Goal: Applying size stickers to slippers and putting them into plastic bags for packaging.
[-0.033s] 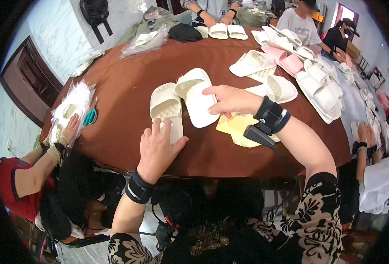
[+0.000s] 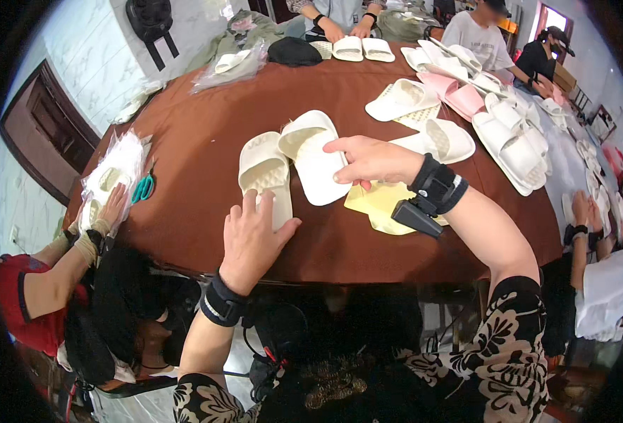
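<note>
I see the left hand (image 2: 250,236), fingers spread apart, over the heel of a cream textured open-toe slipper (image 2: 263,166) on the brown cloth-covered desk (image 2: 192,148), probably steadying it; right hand (image 2: 380,161), thumb and forefinger apart, touches the edge of a smooth white open-toe slipper (image 2: 318,175) alongside, likely for control. Can't tell if clamped.

My left hand (image 2: 249,238) over a white slipper (image 2: 263,166), my right hand (image 2: 378,159) touching another slipper (image 2: 316,173), yellow sheet (image 2: 376,204), teal scissors (image 2: 143,188), brown worktop (image 2: 199,162).
</note>
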`<action>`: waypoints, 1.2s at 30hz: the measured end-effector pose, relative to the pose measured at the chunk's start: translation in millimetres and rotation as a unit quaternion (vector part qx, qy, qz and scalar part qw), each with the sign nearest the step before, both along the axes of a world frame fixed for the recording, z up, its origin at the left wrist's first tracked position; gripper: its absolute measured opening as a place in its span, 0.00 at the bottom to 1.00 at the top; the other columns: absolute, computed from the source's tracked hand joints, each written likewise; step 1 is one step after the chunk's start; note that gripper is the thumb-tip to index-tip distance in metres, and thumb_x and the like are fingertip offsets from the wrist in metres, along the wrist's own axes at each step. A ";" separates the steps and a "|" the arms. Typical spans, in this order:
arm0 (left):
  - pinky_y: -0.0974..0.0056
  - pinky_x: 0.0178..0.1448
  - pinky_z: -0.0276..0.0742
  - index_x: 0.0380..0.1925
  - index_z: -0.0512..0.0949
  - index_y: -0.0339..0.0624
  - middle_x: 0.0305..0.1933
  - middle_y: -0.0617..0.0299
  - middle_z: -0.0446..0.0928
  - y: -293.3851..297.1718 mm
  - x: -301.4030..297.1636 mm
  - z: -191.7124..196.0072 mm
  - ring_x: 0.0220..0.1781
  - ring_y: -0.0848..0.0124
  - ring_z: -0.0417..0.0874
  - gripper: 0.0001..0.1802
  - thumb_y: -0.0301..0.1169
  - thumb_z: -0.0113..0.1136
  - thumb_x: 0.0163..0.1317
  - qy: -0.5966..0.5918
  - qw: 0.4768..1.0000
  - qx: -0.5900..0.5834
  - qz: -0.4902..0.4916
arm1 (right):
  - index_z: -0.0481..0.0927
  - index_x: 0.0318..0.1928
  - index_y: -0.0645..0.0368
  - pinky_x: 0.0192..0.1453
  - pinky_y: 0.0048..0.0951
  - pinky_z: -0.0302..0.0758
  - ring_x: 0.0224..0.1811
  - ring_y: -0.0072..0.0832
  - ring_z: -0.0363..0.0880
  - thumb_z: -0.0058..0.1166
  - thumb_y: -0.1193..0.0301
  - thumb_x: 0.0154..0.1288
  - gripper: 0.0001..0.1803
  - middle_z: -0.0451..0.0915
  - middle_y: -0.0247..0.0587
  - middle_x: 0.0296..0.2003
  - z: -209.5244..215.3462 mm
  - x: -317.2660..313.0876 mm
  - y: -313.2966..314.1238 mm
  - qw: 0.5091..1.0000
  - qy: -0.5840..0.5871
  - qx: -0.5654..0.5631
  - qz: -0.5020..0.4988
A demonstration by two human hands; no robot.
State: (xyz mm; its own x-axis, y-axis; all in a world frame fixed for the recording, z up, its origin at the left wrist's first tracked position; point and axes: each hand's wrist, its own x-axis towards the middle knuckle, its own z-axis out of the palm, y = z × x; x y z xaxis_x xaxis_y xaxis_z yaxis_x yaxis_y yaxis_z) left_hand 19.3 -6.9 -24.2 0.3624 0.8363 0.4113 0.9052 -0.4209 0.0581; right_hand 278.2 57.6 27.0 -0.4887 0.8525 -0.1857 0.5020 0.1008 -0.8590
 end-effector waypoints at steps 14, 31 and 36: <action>0.43 0.67 0.58 0.58 0.72 0.52 0.66 0.52 0.65 22.6 27.0 -8.3 0.67 0.45 0.64 0.27 0.41 0.64 0.58 0.015 0.984 0.000 -0.179 | 0.76 0.43 0.63 0.42 0.21 0.74 0.35 0.17 0.75 0.52 0.79 0.60 0.10 0.77 0.30 0.31 -37.4 70.6 2.9 0.970 0.025 0.224 -0.089; 0.49 0.67 0.57 0.56 0.76 0.53 0.66 0.57 0.69 65.7 19.8 -19.4 0.67 0.55 0.66 0.23 0.41 0.60 0.60 -0.082 0.972 -0.076 -0.204 | 0.74 0.40 0.63 0.42 0.32 0.75 0.35 0.33 0.77 0.51 0.80 0.58 0.08 0.77 0.43 0.31 -74.1 63.3 -25.0 0.947 -0.030 0.308 -0.083; 0.48 0.68 0.57 0.57 0.75 0.53 0.66 0.59 0.69 63.4 20.1 -21.2 0.67 0.53 0.65 0.24 0.41 0.61 0.59 -0.079 0.973 -0.094 -0.195 | 0.74 0.39 0.63 0.41 0.36 0.76 0.35 0.41 0.78 0.51 0.79 0.58 0.08 0.78 0.48 0.32 -77.2 63.4 -26.4 0.938 -0.026 0.334 -0.093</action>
